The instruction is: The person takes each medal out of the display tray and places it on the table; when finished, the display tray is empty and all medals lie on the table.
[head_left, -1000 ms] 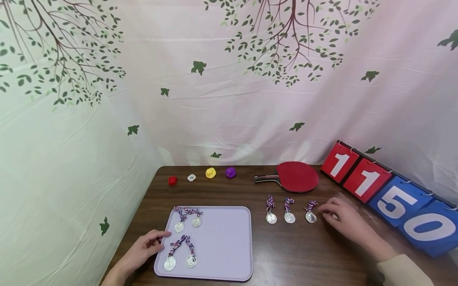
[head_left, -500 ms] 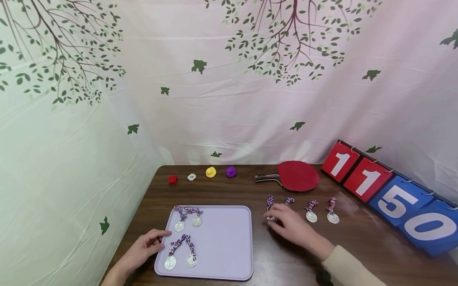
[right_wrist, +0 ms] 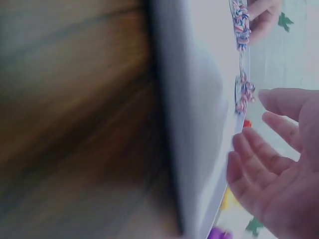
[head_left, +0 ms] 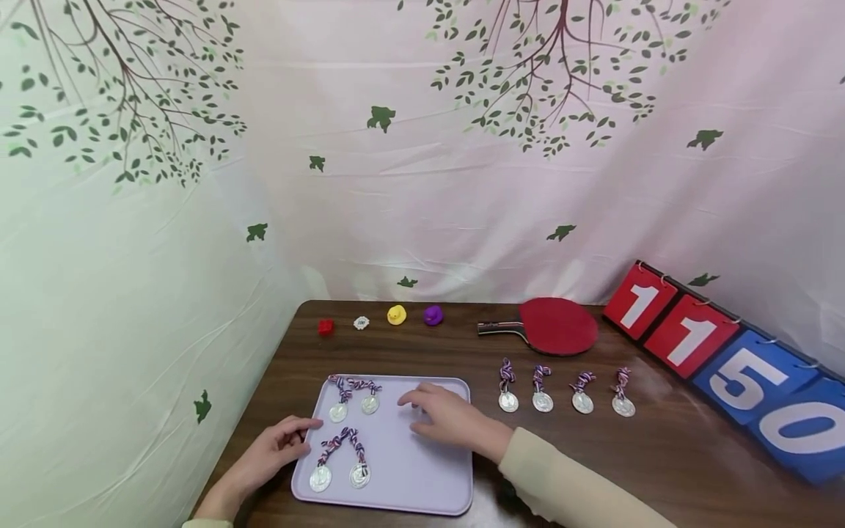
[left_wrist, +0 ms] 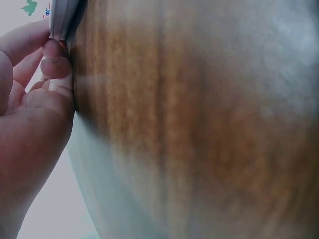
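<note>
Several silver medals with knotted striped ribbons lie on the left half of a lilac tray (head_left: 422,469), one pair (head_left: 370,404) toward the back and another (head_left: 359,476) toward the front. My left hand (head_left: 267,456) holds the tray's left rim, its index finger reaching over the edge; in the left wrist view, fingertips (left_wrist: 55,67) meet the rim. My right hand (head_left: 449,418) hovers over the tray's right half, fingers spread and relaxed, holding nothing. Right of the tray, several more silver medals (head_left: 543,402) lie in a row, ribbons pointing away from me.
Along the back of the dark wooden table stand a red brick (head_left: 326,327), a white chip (head_left: 361,323), a yellow duck (head_left: 396,315), a purple duck (head_left: 433,316) and a red table tennis paddle (head_left: 560,327). A flip scoreboard (head_left: 693,337) borders the right side.
My right hand has moved leftward from the far-right medal, past the row, to above the tray. The row of medals is now uncovered. My left hand stays on the tray rim.
</note>
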Available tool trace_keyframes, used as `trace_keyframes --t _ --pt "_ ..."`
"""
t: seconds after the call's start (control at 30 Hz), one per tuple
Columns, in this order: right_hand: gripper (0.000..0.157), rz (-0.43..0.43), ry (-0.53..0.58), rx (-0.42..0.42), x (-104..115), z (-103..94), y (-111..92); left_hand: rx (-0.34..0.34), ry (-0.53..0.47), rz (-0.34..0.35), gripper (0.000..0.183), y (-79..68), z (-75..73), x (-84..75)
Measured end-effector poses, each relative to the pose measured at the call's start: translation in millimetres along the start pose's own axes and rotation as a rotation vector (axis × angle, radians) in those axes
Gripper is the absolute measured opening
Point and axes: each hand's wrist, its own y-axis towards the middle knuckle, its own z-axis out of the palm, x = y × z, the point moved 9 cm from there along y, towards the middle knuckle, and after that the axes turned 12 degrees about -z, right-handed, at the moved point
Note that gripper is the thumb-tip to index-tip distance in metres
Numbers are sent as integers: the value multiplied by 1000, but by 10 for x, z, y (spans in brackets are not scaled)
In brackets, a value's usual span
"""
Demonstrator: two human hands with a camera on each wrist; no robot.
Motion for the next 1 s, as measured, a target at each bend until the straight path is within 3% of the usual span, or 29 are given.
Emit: trace_keyframes --t 0.17,0.37,0.53,0.7,1.0 --pt "49 40 -4 64 32 166 317 15 -17 -21 38 44 -3 -9" --pt "54 106 -9 60 35 341 542 29 -45 -33 44 47 7 -10" --pt "48 164 -78 65 6 502 611 56 -76 -57 45 4 65 65" --pt "35 144 -158 44 20 537 649 61 -103 -70 45 -8 79 105" --pt "33 175 -127 35 18 462 697 56 -96 -58 44 13 32 54"
